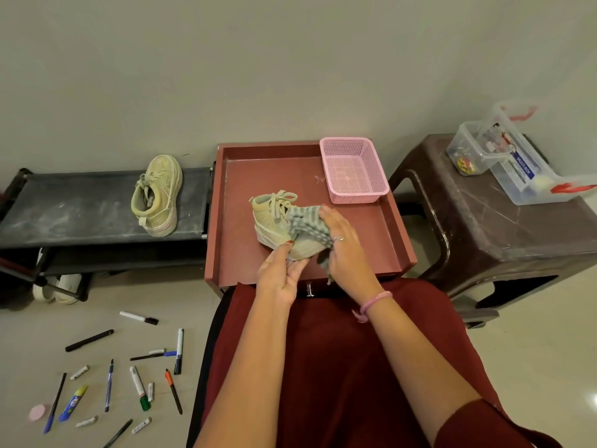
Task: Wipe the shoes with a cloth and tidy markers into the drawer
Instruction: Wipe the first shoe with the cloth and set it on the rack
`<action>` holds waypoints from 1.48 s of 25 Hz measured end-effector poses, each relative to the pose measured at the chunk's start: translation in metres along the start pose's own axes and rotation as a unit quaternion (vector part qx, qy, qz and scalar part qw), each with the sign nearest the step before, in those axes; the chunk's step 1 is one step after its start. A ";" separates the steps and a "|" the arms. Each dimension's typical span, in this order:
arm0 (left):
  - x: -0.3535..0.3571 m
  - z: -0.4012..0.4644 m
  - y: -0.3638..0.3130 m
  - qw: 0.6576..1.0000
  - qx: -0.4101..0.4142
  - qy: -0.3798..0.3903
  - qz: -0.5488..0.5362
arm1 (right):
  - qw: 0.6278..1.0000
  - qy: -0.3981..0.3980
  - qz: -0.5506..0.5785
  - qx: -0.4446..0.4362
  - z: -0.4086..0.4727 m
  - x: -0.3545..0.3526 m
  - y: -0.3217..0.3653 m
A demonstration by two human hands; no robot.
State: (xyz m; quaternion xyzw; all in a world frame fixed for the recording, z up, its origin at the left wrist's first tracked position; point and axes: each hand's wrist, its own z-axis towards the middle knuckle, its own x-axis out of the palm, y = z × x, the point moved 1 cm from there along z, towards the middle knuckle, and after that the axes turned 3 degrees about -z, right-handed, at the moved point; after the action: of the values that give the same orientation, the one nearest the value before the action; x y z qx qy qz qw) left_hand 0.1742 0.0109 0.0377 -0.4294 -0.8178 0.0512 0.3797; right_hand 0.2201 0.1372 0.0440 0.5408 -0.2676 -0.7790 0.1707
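Wiping shoe (277,226) on red tray (392,218)

Right hand (342,247) flat, fingers straight, pressing cloth (308,224) over toe; left hand (279,273) pinching sole edge nearer the body. Long axis running heel far-left to toe near-right. Second shoe (158,195) on rack (80,215). Pink basket (353,169) empty; markers (129,373) loose on floor, well apart from drawer handle (309,290)

Plain grey wall (290,59), pale tiled floor (533,350), brown plastic stool (504,227) at right.
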 end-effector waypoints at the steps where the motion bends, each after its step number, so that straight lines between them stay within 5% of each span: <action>1: -0.005 0.000 0.000 1.000 -0.004 -0.002 0.003 | 0.998 0.036 0.048 0.034 0.003 -0.004 -0.005; 6: -0.012 0.001 -0.003 1.000 -0.020 0.009 0.005 | 0.985 0.083 0.120 0.095 0.002 -0.008 0.004; 11: -0.012 0.002 -0.011 0.997 -0.047 0.057 -0.013 | 0.991 0.048 -0.086 -0.093 -0.014 0.000 0.014; 17: -0.023 0.003 -0.014 0.992 -0.104 0.076 -0.019 | 0.975 0.143 0.138 0.102 0.013 -0.011 0.004; 24: -0.025 0.006 -0.013 0.976 -0.190 0.073 -0.078 | 0.994 0.097 0.042 -0.007 -0.006 -0.003 0.041; 28: -0.019 0.003 -0.013 0.991 -0.078 0.107 0.032 | 0.991 0.100 0.075 0.042 -0.005 0.002 0.036; 32: -0.024 -0.012 -0.007 0.967 -0.008 0.151 0.203 | 0.987 0.092 0.097 0.085 0.004 0.018 0.030; 37: -0.031 -0.006 -0.003 0.981 0.098 0.078 0.150 | 0.979 0.128 0.117 0.106 0.020 0.030 0.025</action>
State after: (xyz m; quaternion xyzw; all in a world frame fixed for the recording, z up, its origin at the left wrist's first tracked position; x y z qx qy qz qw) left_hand 0.1869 -0.0151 0.0254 -0.5108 -0.7029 0.1538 0.4705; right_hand 0.1905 0.1057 0.0420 0.6157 -0.3858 -0.6456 0.2351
